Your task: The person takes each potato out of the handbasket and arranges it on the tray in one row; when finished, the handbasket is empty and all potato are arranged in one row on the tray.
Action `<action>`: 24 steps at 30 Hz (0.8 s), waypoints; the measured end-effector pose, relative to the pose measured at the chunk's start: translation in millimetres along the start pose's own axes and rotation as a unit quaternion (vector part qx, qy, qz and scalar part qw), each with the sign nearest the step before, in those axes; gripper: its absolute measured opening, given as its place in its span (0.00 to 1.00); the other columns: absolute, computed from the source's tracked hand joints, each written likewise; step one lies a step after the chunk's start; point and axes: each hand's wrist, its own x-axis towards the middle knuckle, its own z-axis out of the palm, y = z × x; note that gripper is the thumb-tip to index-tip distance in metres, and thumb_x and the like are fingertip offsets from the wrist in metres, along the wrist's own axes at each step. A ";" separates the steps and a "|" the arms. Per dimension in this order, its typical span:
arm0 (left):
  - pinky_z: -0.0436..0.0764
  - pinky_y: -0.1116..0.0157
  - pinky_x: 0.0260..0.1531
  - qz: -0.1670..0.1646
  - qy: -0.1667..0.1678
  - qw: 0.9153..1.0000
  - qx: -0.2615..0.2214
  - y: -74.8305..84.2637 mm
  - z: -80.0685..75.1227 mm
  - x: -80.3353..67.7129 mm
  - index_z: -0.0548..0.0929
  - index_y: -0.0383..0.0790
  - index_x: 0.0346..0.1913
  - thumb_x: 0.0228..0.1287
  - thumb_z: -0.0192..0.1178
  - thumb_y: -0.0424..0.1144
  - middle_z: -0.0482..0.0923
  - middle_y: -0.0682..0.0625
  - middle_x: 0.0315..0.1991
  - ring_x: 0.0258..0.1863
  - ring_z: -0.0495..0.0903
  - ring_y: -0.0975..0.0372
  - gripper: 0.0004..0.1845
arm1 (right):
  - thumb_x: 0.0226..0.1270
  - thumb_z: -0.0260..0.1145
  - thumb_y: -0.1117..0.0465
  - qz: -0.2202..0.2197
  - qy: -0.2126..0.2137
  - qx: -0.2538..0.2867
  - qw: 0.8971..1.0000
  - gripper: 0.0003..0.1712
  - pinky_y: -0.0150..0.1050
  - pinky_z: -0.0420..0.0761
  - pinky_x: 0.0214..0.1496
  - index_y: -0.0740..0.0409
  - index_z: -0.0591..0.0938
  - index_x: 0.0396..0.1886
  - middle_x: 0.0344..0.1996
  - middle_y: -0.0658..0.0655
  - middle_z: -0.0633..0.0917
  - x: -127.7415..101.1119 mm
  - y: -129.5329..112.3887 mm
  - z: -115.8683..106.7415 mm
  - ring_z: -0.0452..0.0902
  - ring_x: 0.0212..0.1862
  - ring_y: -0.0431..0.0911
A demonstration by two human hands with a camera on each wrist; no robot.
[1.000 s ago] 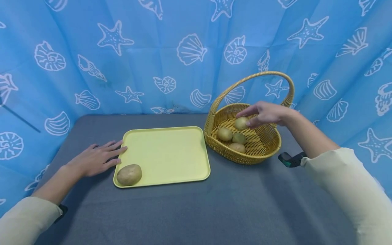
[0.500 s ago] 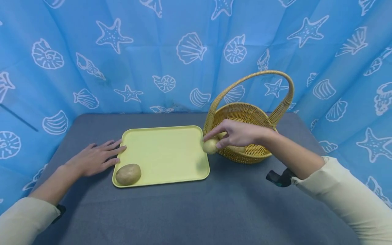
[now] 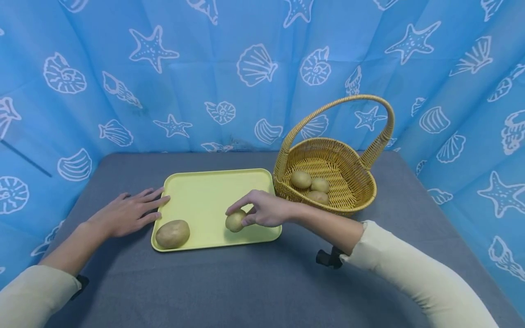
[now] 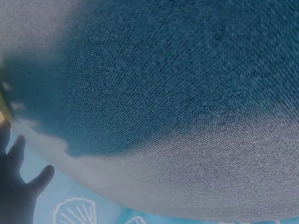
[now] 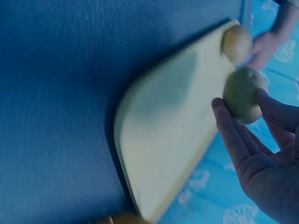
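Potato in our right hand sits low over the yellow tray, near its right front corner; we pinch it between the thumb and curled fingers. From the head view we cannot tell whether it touches the tray surface yet. Seen from the right wrist, the same potato rests against our fingertips, with the pale tray slanting beneath it.

Our left hand lies flat on the grey table, fingers straight and spread, holding nothing. Its fingertips touch the tray's left edge. In the left wrist view we see mostly grey cloth, with the hand dark at the lower left corner.

We see a larger potato lying in the tray's front left corner, well apart from the one we hold. It also shows in the right wrist view, at the tray's far end.

Just right of the tray stands a woven basket with a tall arched handle. Three small potatoes lie clustered inside it.

Around the table hangs a blue curtain printed with white shells and starfish.
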 end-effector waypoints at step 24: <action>0.60 0.30 0.60 -0.006 0.001 1.000 -0.004 -2.2 2.9 -0.4 0.63 0.49 0.77 0.78 0.43 0.60 0.57 0.42 0.77 0.74 0.58 0.41 0.32 | 0.68 0.64 0.73 -0.031 0.024 -0.101 0.994 0.20 0.28 0.73 0.50 0.60 0.80 0.59 0.55 0.55 0.82 63.4 -7.2 65.5 0.73 0.48 0.39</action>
